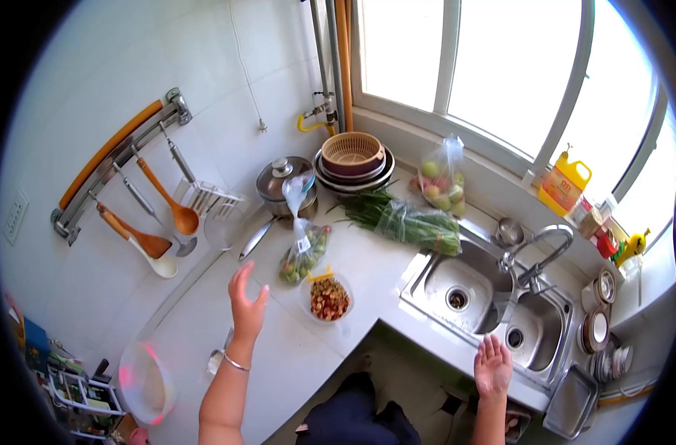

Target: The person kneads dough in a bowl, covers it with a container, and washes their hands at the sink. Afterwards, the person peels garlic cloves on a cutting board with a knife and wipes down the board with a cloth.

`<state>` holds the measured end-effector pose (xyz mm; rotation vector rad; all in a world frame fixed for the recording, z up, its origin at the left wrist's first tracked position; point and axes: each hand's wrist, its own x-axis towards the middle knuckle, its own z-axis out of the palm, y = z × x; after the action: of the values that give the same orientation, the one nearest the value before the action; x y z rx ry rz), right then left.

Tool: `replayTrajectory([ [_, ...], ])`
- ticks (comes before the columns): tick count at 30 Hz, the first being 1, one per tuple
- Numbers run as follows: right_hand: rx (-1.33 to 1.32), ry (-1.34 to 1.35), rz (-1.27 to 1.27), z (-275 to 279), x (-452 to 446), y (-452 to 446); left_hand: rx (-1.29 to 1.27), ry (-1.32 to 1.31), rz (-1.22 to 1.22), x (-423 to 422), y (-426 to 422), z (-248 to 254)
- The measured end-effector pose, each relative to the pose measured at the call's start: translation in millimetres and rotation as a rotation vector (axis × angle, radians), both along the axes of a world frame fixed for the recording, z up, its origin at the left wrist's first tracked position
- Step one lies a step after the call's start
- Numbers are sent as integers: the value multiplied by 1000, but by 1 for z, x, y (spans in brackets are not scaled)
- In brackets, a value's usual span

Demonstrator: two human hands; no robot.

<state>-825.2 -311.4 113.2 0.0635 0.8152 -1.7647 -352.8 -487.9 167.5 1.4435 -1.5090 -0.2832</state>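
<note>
Both hands are empty and off everything: left hand up with thumb and fingers spread, right hand palm up, fingers nearly together, so neither's gripping anything. Biggest thing's the white counter, wrapping the corner so stuff sits along two sides. Right hand's nearest the sink, just off its front edge. Basket sits on stacked bowls in the corner, probably to save room. Greens lie flat beside the sink, handy for rinsing I'd guess. Knotted bag stands nearest the left hand, knot up, likely so nothing rolls out. Tub is just beside it, open side up, keeping its small brown bits together.
</note>
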Motion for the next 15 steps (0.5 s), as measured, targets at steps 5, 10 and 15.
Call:
replayTrajectory([
  [5,97,123,-128,8,-37,-30,-178,-341,-116,-67,-144,21],
  [10,12,108,-55,1,-79,-69,-260,-435,-244,-134,-301,2],
  [15,119,213,-16,42,-59,-108,-256,-719,-317,-161,-417,-45],
])
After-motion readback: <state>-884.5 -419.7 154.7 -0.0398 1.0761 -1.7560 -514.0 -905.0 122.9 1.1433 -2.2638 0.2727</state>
